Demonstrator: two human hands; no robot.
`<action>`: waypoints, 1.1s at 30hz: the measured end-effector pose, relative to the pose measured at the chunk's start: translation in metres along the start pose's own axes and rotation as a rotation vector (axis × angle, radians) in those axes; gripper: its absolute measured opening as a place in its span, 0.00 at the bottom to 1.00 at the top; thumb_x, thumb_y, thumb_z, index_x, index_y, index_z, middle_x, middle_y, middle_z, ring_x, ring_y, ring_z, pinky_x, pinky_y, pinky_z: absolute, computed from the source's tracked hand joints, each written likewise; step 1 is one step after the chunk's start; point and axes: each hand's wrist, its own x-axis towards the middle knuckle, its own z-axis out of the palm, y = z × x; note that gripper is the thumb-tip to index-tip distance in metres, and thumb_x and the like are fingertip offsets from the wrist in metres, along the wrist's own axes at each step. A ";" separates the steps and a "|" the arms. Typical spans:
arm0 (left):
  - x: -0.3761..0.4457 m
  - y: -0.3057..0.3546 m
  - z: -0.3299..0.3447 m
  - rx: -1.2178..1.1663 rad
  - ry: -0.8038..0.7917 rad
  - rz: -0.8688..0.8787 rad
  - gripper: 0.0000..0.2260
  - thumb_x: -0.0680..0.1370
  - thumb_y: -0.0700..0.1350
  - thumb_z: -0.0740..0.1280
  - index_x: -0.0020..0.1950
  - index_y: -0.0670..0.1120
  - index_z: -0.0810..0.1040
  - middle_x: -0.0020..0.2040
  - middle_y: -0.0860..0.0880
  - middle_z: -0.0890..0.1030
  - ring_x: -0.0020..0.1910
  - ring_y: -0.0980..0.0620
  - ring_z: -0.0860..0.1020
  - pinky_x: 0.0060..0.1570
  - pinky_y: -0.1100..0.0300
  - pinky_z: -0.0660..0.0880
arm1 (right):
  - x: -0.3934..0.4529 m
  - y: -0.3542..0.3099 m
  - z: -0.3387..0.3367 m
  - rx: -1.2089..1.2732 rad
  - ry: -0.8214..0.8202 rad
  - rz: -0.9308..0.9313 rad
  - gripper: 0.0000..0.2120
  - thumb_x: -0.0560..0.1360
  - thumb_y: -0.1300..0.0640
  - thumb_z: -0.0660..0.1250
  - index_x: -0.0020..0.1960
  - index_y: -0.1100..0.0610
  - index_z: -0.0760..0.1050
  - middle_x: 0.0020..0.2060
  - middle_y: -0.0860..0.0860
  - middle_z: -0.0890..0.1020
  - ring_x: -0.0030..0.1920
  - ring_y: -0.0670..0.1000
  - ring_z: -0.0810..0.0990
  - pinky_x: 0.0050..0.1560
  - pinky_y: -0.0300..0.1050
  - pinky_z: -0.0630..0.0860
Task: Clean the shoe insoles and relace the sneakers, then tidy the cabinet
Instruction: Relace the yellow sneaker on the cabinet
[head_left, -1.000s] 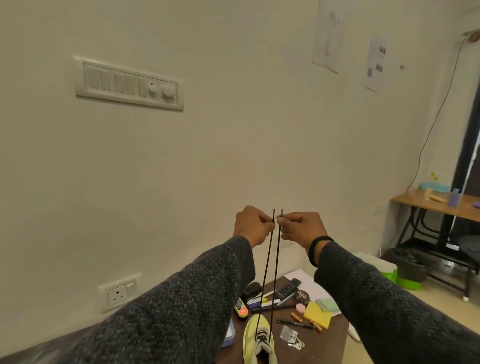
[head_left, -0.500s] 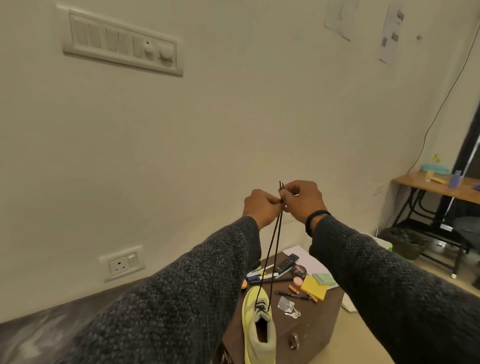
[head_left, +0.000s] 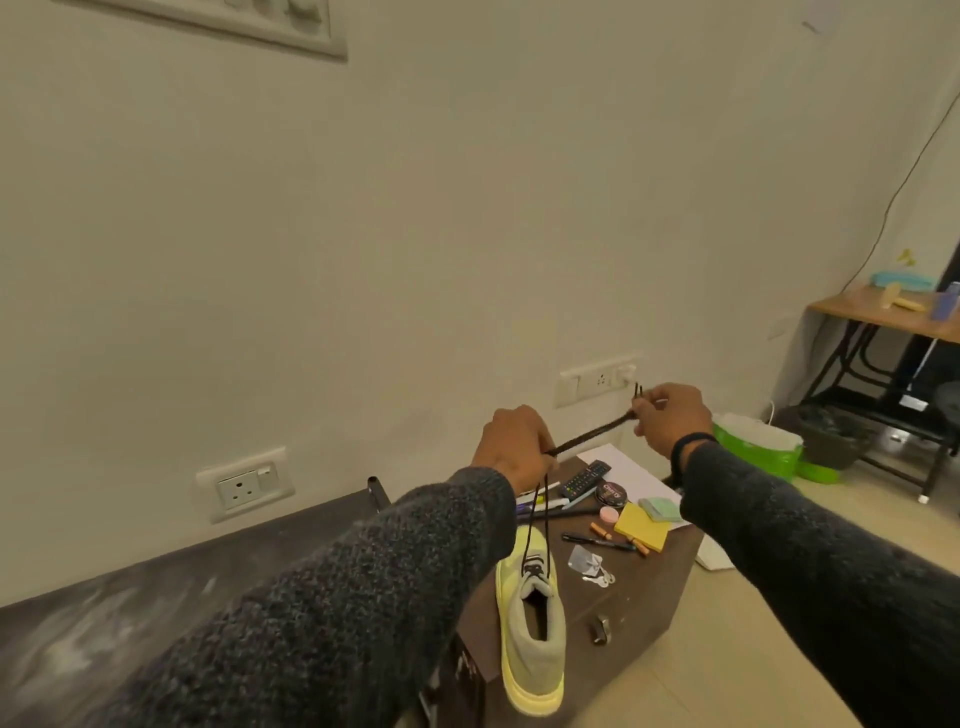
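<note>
On the dark brown table (head_left: 644, 603) in front of you lie a yellow sticky-note pad (head_left: 642, 526), a pale green pad (head_left: 660, 508) just beside it, a black remote (head_left: 585, 478), a round black tin (head_left: 611, 491), a small pink disc (head_left: 608, 514), and a black pen (head_left: 597, 540). A white sheet of paper (head_left: 631, 470) sits under the far items. Two wall sockets (head_left: 244, 483) (head_left: 597, 380) are set in the wall to your left. To your right, a green bag (head_left: 756, 449) rests on the floor near a wooden side table (head_left: 878, 318) on black legs.

Yellow sneaker (head_left: 532, 631) (black laces (head_left: 589, 435) taut)
</note>
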 end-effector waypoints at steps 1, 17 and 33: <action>0.001 0.000 0.000 -0.007 0.002 0.025 0.06 0.72 0.41 0.78 0.48 0.43 0.88 0.42 0.44 0.86 0.39 0.52 0.83 0.45 0.60 0.81 | 0.000 0.014 0.012 -0.006 0.002 0.037 0.12 0.77 0.60 0.69 0.36 0.51 0.75 0.39 0.56 0.84 0.39 0.56 0.84 0.53 0.55 0.82; 0.034 -0.050 0.027 -0.541 0.146 -0.423 0.06 0.73 0.41 0.78 0.44 0.38 0.86 0.34 0.43 0.85 0.35 0.48 0.86 0.41 0.53 0.85 | 0.000 0.071 0.082 0.229 -1.291 0.497 0.13 0.81 0.63 0.61 0.63 0.64 0.77 0.42 0.54 0.80 0.28 0.43 0.64 0.23 0.33 0.62; -0.050 -0.105 0.144 -1.085 -0.445 -1.059 0.06 0.82 0.39 0.65 0.46 0.41 0.79 0.33 0.47 0.82 0.21 0.60 0.71 0.21 0.72 0.67 | -0.055 0.018 0.105 -0.968 -0.892 -0.630 0.03 0.76 0.57 0.71 0.47 0.56 0.80 0.47 0.54 0.84 0.46 0.54 0.82 0.49 0.48 0.79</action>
